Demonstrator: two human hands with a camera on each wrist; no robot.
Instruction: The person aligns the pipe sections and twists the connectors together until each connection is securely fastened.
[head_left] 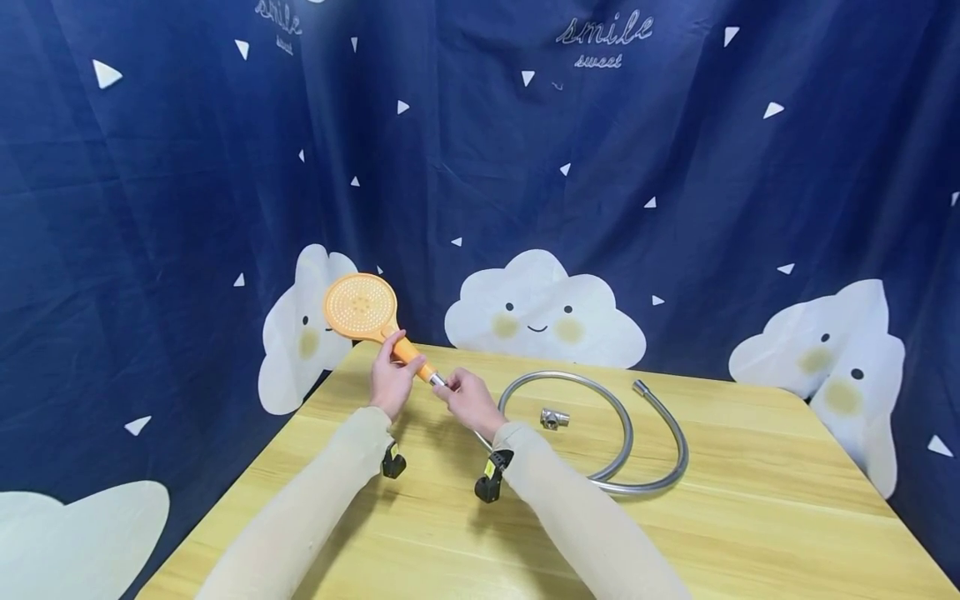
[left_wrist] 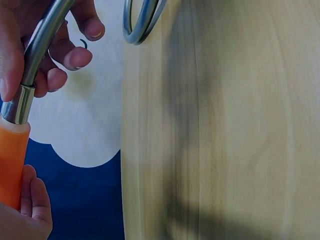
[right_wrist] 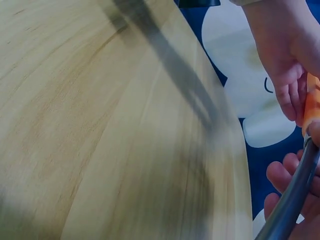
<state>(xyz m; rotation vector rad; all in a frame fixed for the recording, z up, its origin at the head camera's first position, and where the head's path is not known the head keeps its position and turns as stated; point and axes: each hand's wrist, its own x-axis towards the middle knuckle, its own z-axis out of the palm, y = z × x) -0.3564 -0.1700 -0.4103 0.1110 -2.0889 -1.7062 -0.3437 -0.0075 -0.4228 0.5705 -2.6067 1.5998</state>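
Note:
An orange shower head (head_left: 361, 305) with a round, perforated face is held up over the far left of the table, face toward me. My left hand (head_left: 391, 385) grips its handle (right_wrist: 312, 102), thumb and fingers around the orange part. At the handle's lower end my right hand (head_left: 472, 402) pinches the grey shower hose (left_wrist: 42, 45) at its metal end nut (left_wrist: 19, 106). That nut sits right against the handle's pale end ring; any thread inside is hidden. From there the hose (head_left: 628, 433) loops across the table behind my right forearm.
Inside the hose loop lies a small chrome pipe fitting (head_left: 553, 419). The hose's other metal end (head_left: 640, 387) rests toward the back right of the wooden table (head_left: 750, 533). A dark blue curtain (head_left: 487, 150) with clouds hangs behind and at the sides.

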